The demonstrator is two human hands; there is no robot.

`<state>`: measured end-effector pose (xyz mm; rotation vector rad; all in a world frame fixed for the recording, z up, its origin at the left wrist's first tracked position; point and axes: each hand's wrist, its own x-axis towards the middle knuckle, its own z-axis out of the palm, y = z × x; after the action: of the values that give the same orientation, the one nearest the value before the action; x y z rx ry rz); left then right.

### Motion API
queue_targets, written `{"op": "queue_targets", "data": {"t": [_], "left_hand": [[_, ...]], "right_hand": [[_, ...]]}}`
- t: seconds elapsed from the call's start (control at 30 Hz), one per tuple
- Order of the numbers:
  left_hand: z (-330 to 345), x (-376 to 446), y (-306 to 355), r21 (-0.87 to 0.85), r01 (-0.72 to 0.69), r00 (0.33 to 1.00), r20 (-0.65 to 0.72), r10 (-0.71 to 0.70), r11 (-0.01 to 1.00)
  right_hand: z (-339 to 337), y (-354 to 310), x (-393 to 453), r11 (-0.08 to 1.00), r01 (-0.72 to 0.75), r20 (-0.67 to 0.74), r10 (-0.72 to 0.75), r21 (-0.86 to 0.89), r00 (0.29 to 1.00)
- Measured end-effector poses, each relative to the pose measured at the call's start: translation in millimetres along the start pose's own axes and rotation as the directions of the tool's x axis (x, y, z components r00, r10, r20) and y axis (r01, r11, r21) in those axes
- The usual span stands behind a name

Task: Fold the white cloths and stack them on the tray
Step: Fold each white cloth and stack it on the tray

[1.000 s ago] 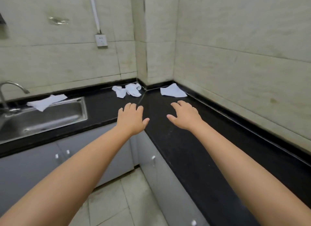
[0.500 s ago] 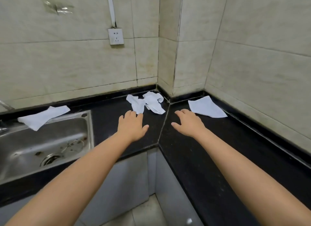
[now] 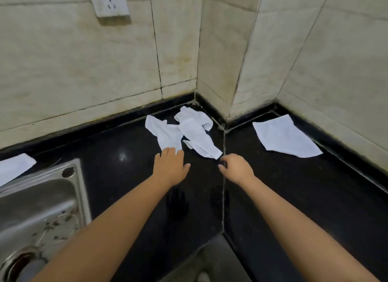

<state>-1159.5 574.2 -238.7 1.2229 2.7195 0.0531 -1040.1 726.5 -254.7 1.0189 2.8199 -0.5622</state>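
Fingers: left hand (image 3: 171, 166) flat, straight, tips at crumpled cloths (image 3: 184, 132); right hand (image 3: 236, 168) loosely curled, holding nothing. Flat cloth (image 3: 284, 136) right of centre. Tray unseen. Risk: tangled pair lifts together, drags toward sink (image 3: 39, 214) lower left.

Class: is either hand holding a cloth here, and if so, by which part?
Nothing is held: the left hand and right hand reach toward the crumpled cloths.

black counter (image 3: 117, 170), white cloths (image 3: 189, 132)

Head view (sole one) looks steeply down, seemingly close.
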Motion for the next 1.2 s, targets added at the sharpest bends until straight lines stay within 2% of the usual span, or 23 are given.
{"op": "queue_targets", "data": {"t": [0.13, 0.3, 0.47, 0.53, 0.6, 0.67, 0.73, 0.8, 0.87, 0.93, 1.03, 1.1, 1.13, 1.2], "left_hand": [[20.8, 36.9, -12.6, -0.012, 0.040, 0.999, 0.036, -0.039, 0.999], [46.7, 67.7, -24.5, -0.044, 0.026, 0.998, 0.050, -0.024, 0.999], [59.3, 90.6, -22.0, -0.113, -0.017, 0.999, 0.026, 0.020, 0.993], [62.3, 100.9, -16.2, -0.167, -0.053, 0.999, -0.004, 0.053, 0.985], [62.0, 109.4, -7.5, -0.195, -0.108, 0.994, -0.036, 0.103, 0.975], [64.9, 114.9, 3.2, -0.161, -0.197, 0.980, -0.051, 0.192, 0.967], [67.2, 117.2, 14.7, -0.072, -0.284, 0.959, -0.005, 0.284, 0.956], [65.3, 115.1, 27.3, -0.009, -0.428, 0.901, -0.081, 0.426, 0.904], [67.1, 113.4, 38.2, 0.092, -0.577, 0.792, -0.177, 0.584, 0.811], [66.3, 108.5, 47.9, 0.131, -0.667, 0.690, -0.262, 0.675, 0.733], [49.9, 89.8, 76.4, 0.039, -0.808, 0.575, -0.171, 0.800, 0.588], [29.7, 74.2, 101.9, 0.050, -0.849, 0.522, -0.074, 0.850, 0.526], [21.4, 69.2, 116.5, 0.053, -0.861, 0.501, -0.087, 0.861, 0.507], [2.6, 57.8, 150.1, -0.035, -0.862, 0.505, -0.128, 0.853, 0.506]], "right_hand": [[31.6, -6.0, 65.1, 0.999, -0.014, -0.017, 0.015, 0.032, 1.000], [63.9, 7.1, 111.5, 0.999, -0.053, -0.073, 0.052, -0.008, 0.996], [72.4, 24.4, 123.7, 0.999, 0.044, -0.117, -0.045, -0.012, 0.992], [69.4, 27.9, 123.2, 0.997, 0.078, -0.156, -0.074, 0.017, 0.985], [61.2, 29.9, 114.8, 0.988, 0.107, -0.137, -0.092, 0.107, 0.986], [47.8, 32.2, 94.5, 0.976, 0.145, -0.135, -0.123, 0.163, 0.983], [31.3, 34.8, 64.7, 0.962, 0.197, -0.116, -0.177, 0.189, 0.977], [15.5, 38.4, 30.2, 0.955, 0.228, -0.066, -0.220, 0.188, 0.973], [2.0, 44.7, -4.6, 0.961, 0.203, -0.050, -0.197, 0.190, 0.979], [-11.5, 55.5, -37.7, 0.967, 0.151, -0.109, -0.131, 0.204, 0.985], [-29.5, 82.6, -82.7, 0.974, -0.026, -0.237, 0.081, 0.226, 0.968], [-41.4, 107.3, -107.9, 0.953, -0.167, -0.307, 0.243, 0.253, 0.920], [-47.2, 120.7, -119.5, 0.936, -0.230, -0.357, 0.318, 0.268, 0.878], [-61.3, 142.4, -142.7, 0.896, -0.343, -0.472, 0.441, 0.283, 0.763]]}}
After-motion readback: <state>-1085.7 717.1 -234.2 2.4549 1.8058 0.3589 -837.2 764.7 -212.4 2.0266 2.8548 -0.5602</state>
